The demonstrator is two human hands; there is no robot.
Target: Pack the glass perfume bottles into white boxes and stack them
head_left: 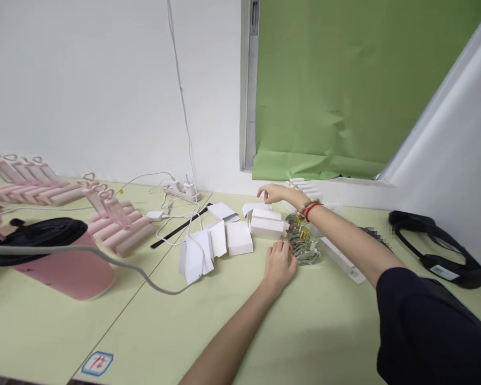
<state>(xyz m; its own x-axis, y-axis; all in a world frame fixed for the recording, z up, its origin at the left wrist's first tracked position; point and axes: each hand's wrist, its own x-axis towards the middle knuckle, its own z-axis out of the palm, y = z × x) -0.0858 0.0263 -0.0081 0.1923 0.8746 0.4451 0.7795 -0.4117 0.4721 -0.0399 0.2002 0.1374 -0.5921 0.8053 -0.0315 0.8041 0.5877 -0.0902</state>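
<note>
- The white box [266, 225] lies on the pale green table [232, 310], between my two hands. Its long axis goes from left to right across the table, and a flap stands at its left end.
- A second long white box [342, 261] lies to the right, beyond the cables; its long axis runs slanting, with the near end pointing toward me and to the right.
- I count one heap of bagged cables [304, 247], touching or just beside the first box; the single cables I cannot count.
- To the left lie at least four white carton pieces [239, 238], partly overlapping.
- Further left I count one power strip [183, 193] with two white plugs [189, 188], one black strip [181, 226] and one pink cup [64, 262] with black lid.
- My left hand [279, 263] is palm down at the near side of the box, fingers pointing away from me, thumb beside the cables. Its fingertips are hidden, so I cannot tell if it has hold of something.
- My right hand [273, 192] reaches over the cables, wrist bent, fingers toward the left. They are loosely curled with a gap, and I see nothing held.
</note>
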